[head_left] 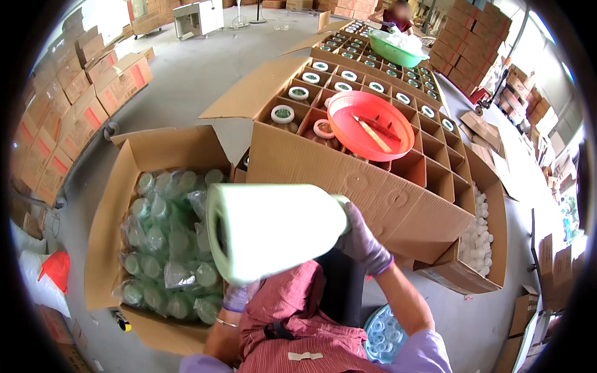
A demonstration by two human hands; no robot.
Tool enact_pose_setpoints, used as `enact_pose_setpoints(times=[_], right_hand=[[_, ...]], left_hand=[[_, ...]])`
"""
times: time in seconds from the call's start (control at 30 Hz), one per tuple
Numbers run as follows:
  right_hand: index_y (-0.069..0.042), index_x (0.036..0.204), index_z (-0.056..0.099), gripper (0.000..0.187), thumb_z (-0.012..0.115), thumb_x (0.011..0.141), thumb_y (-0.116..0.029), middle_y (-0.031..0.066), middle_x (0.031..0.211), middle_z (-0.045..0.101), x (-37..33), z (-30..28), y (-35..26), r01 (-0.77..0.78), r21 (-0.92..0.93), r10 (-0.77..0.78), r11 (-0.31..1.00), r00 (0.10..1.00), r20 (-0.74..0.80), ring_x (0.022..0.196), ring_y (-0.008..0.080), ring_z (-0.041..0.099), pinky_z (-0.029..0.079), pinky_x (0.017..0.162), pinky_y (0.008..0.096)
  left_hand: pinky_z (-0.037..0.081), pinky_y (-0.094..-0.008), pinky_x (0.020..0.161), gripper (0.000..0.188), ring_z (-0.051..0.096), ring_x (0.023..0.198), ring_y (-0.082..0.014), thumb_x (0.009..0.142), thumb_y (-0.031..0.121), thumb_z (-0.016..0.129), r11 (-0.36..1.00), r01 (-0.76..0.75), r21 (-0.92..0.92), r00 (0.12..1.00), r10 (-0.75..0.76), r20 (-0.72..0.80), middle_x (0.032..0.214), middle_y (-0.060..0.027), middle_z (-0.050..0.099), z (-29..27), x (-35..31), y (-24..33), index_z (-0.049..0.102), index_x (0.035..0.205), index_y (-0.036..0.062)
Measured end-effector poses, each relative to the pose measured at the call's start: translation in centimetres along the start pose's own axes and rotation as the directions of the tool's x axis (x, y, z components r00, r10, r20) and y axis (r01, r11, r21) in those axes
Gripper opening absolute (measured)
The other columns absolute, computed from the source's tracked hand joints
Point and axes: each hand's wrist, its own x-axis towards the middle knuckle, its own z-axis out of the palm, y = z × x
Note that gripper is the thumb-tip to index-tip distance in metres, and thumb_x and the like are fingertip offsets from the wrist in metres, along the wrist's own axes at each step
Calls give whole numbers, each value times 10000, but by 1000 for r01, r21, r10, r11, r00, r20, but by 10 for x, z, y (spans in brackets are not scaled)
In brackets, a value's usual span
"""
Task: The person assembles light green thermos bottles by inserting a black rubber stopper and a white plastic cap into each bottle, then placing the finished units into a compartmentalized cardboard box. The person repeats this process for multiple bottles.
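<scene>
A pale green, bottle-shaped container (280, 227) lies sideways in front of me, its wide end to the left and its narrow neck to the right. My right hand (365, 245), in a purple-grey glove, is closed around the neck end. Just below the wide end is my left hand (240, 297), also gloved; the container hides its fingers, so I cannot tell whether it grips. To the left, an open carton (99, 248) holds several greenish containers (180, 242) in clear plastic bags.
Ahead stands a divided carton (329, 180) with white-rimmed bottles in some cells. A red basin (367, 112) on it holds a knife-like tool (373, 132). White caps fill a carton (476, 239) at right; a blue tub (385, 332) sits below. Another person (395, 18) is far ahead.
</scene>
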Motion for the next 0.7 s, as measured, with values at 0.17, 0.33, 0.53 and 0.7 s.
enact_pose_setpoints(times=[0.17,0.33,0.53,0.7], right_hand=[[-12,1344,524,600,567,949,-460,110,1265,624,-1,-60,-23,-209,-578,251,789,968,-7,1137,239,598,463,1005,348],[-79,1394,499,690,678,842,-453,204,1360,518,-9,-41,-1,17,-999,307,41,951,29,1257,334,512,454,1022,386],[-98,1400,493,673,677,837,-418,186,1282,555,-17,3,-30,-23,-995,553,94,832,34,1193,316,551,488,953,367],[-23,1276,594,456,641,877,-238,158,1082,685,-26,-32,-43,-90,-996,382,-15,920,-89,957,235,676,529,849,330]], left_hand=[[362,-481,1105,442,448,1318,-384,904,221,610,518,-619,590,782,335,525,1434,-174,463,8,48,63,583,1345,195],[379,-561,1089,614,418,1348,-387,851,216,570,409,-722,558,668,204,715,1488,-285,337,32,-39,7,446,1453,215],[443,-464,1066,480,495,1286,-317,890,145,548,602,-617,507,686,95,722,1377,-198,499,-30,-52,-6,547,1369,126],[408,-472,1010,356,500,1204,-376,885,245,625,170,106,980,945,289,-152,1286,-158,537,-223,37,-34,620,1212,105]])
